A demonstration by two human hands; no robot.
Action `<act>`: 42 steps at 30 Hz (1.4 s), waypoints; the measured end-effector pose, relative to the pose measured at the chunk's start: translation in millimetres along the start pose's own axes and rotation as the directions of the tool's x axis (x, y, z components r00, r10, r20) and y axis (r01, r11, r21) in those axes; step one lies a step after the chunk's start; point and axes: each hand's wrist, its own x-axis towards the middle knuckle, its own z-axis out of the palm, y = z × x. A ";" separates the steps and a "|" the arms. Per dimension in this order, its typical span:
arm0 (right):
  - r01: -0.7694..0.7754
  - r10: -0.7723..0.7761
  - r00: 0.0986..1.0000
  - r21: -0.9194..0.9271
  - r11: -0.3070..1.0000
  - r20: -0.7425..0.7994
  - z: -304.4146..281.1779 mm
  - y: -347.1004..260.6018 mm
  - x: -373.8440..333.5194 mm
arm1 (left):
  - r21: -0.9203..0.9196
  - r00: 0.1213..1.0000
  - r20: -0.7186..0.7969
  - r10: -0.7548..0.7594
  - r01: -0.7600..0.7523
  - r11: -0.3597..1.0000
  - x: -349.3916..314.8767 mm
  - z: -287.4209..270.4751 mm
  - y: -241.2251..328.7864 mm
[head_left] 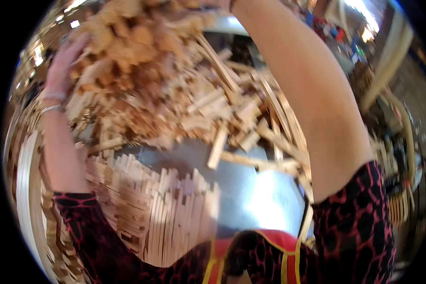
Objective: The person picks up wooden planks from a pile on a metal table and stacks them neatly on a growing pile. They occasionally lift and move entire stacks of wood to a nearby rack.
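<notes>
A large mass of short wooden sticks (pixel 132 47), blurred by motion, is at the top left with its cut ends toward me. My left hand (pixel 67 61) presses against the left side of this bundle, its fingers partly smeared. My right arm reaches up and over, and my right hand (pixel 217 4) sits at the top edge by the bundle's far right side. Most of that hand is cut off, and its fingers are hidden. Beneath the bundle lies a heap of loose wooden pieces (pixel 203 106) at mixed angles.
Closer to me, narrow wooden strips (pixel 175 203) stand packed in rows on the left of a shiny metal table (pixel 270 203). Longer slats (pixel 288 118) lie along the table's right side. Stacked wood lines the far left. A pale hose (pixel 407 128) hangs at the right.
</notes>
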 end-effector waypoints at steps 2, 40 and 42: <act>-0.118 0.090 0.992 0.390 0.913 0.089 -12.4 15.4 -83.2 | -0.001 0.963 0.058 0.262 -0.263 0.965 -25.0 6.8 0.1; -0.780 0.933 0.352 -0.527 0.336 0.074 32.5 -33.7 -880.6 | 0.773 0.792 0.328 -0.514 0.088 0.629 -634.0 337.4 234.7; -0.776 0.886 0.445 -0.437 0.454 0.130 40.0 -27.8 -865.8 | 0.811 0.808 0.382 -0.449 -0.060 0.582 -641.6 327.9 227.8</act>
